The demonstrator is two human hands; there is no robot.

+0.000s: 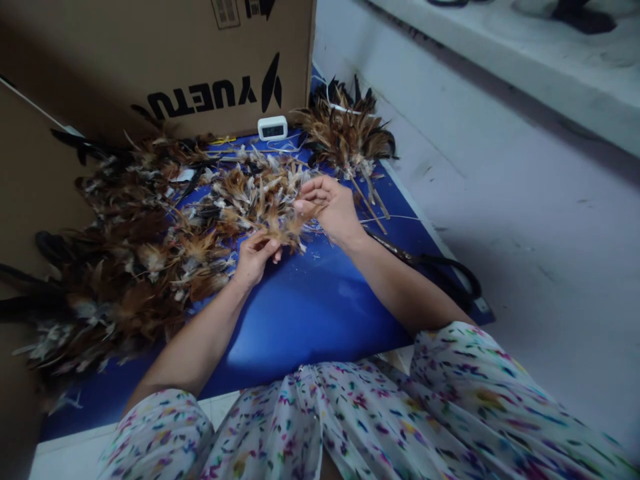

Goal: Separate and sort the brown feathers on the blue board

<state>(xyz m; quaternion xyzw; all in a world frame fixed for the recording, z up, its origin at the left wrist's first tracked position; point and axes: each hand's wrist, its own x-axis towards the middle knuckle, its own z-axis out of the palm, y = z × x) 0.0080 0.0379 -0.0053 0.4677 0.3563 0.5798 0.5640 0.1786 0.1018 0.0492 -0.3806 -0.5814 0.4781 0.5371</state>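
Observation:
My left hand is closed, thumb against fingers, on a small tuft of brown feathers above the blue table. To its upper right, my right hand has its fingers curled in a pinch at the far end of brown feathers; exactly what sits between its fingertips is hard to make out. Just behind both hands lies a loose pile of brown and white feathers. A wider heap of brown and grey feathers spreads over the left side of the table.
A bundle of dark brown feathers on sticks lies at the back right. Beside it stands a small white digital clock. Black-handled scissors lie by my right forearm. A cardboard box borders the back, a wall the right.

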